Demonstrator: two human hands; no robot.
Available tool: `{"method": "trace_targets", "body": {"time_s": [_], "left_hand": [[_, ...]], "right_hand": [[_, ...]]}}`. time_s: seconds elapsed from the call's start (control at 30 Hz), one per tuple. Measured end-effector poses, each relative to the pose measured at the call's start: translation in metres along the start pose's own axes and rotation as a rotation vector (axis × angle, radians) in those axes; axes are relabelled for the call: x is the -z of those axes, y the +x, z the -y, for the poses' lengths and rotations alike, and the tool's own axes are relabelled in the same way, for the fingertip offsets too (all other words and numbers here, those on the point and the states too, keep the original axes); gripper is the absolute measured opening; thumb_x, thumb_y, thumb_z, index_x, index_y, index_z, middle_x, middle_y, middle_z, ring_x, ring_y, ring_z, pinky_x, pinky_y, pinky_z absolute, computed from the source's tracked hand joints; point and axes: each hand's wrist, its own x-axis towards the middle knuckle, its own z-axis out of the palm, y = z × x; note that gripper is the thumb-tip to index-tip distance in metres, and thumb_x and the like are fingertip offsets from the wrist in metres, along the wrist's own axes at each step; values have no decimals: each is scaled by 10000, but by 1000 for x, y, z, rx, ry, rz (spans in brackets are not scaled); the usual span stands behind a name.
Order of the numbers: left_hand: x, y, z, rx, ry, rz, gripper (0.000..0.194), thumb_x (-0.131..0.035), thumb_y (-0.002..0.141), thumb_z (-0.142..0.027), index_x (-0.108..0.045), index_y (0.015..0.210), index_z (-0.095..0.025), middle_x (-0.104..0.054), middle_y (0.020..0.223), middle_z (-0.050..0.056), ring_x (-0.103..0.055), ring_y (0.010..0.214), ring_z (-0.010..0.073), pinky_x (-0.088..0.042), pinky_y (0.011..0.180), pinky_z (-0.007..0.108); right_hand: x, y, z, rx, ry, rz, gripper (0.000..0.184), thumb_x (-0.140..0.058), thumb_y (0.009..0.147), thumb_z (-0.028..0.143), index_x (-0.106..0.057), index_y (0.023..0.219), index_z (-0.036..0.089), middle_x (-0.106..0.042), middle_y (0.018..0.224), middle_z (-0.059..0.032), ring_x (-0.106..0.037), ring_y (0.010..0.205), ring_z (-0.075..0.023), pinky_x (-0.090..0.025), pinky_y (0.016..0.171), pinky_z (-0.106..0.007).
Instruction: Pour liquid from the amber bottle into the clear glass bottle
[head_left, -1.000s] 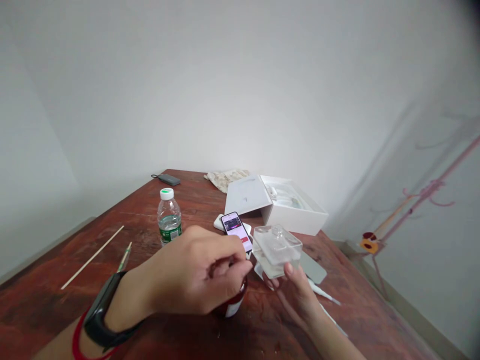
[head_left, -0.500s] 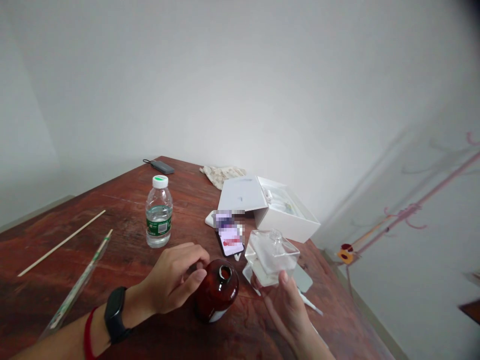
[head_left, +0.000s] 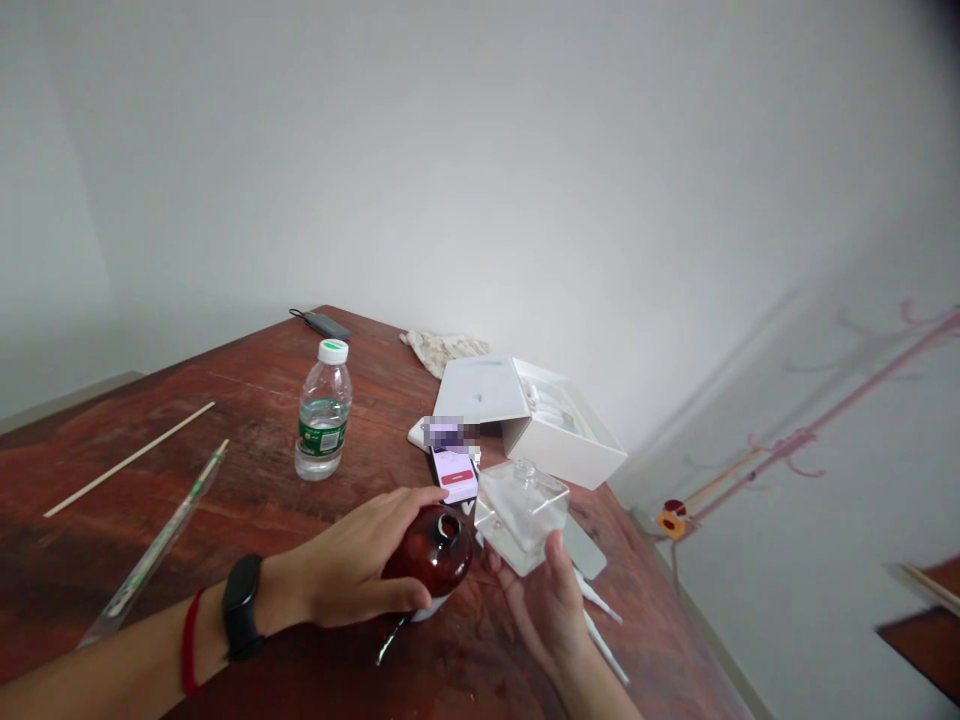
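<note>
My left hand (head_left: pixel 373 560) is wrapped around a brown glass bottle (head_left: pixel 433 553) with an uncapped neck, its thumb and fingers on either side of the shoulder. The bottle stands at the near middle of the table. In my right hand (head_left: pixel 541 605) is a clear square glass bottle (head_left: pixel 523 515) with a short neck, held from below and the right. It sits just to the right of the brown bottle. A phone (head_left: pixel 455 470) with a lit screen lies behind both.
A water bottle (head_left: pixel 324 412) with a white cap stands at left on the wooden table (head_left: pixel 247 440). Further left lie a chopstick (head_left: pixel 129 459) and a wrapped pair (head_left: pixel 161 540). An open white box (head_left: pixel 566 450) and a cloth (head_left: pixel 444 350) are behind; a pink rack (head_left: pixel 795 440) stands at right.
My left hand has opened out from its curled pose beside the brown bottle and now grips it. My right hand has shifted slightly left with the clear bottle.
</note>
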Motion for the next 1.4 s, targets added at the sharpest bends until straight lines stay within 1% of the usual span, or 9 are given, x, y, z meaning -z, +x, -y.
{"method": "trace_targets", "body": {"time_s": [0.07,0.17,0.3,0.43,0.73,0.9,1.13,1.23,1.4], "left_hand": [[-2,0,1,68,5,21,1118,-534,861,-1007,-392,1618,-197,-574,1574,197,-571,1403,444,-424,1214,550],[-2,3,1,104,-26,38,1158,-644,784,-1011,-444,1587,-200,-617,1528,192,-603,1361,453,-459,1178,558],[2,10,-1,48,-151,92,976,-722,798,-944,-580,1451,-233,-696,1410,131,-680,1254,400,-510,1119,490],[3,12,-2,45,-189,110,877,-802,812,-852,-618,1408,-236,-708,1382,122,-687,1244,392,-525,1096,464],[3,9,1,88,-171,128,832,-852,819,-765,-601,1410,-236,-715,1366,122,-694,1230,394,-546,1066,463],[3,9,0,66,-204,135,790,-834,856,-745,-586,1423,-254,-715,1385,102,-701,1239,375,-544,1068,440],[4,8,1,90,-213,145,830,-806,848,-797,-584,1420,-238,-715,1387,116,-697,1248,390,-548,1067,442],[4,8,2,98,-212,153,823,-825,843,-773,-580,1419,-239,-714,1386,121,-693,1256,395,-548,1065,442],[2,8,4,124,-234,164,827,-889,811,-711,-570,1413,-241,-711,1406,132,-681,1287,408,-540,1080,451]], "right_hand": [[-4,0,0,24,-20,29,485,-933,754,643,-847,979,222,-828,849,-55,-680,643,-189,-597,599,-297],[-11,-1,0,45,-26,43,484,-910,785,649,-841,1002,221,-832,909,-60,-666,655,-181,-588,592,-283],[-19,-1,2,70,-9,19,493,-916,763,666,-830,974,229,-826,908,-56,-650,642,-170,-571,576,-258],[-22,-3,3,63,-19,33,499,-904,760,685,-828,963,235,-803,835,-40,-623,592,-164,-565,564,-265],[-27,-5,4,38,-41,68,495,-853,794,707,-813,823,214,-784,806,-52,-603,581,-168,-558,558,-278],[-30,-5,2,14,-11,46,516,-855,794,702,-828,969,217,-788,821,-49,-592,558,-167,-541,540,-282],[-28,-6,2,-49,30,45,493,-877,800,657,-833,1012,215,-819,855,-50,-627,570,-159,-561,574,-275],[-28,-6,3,-72,38,41,494,-875,803,651,-835,1012,204,-822,850,-62,-630,564,-163,-560,553,-278],[-30,-8,4,-62,57,41,472,-868,822,630,-836,1032,208,-831,876,-67,-636,584,-165,-557,551,-270]]}}
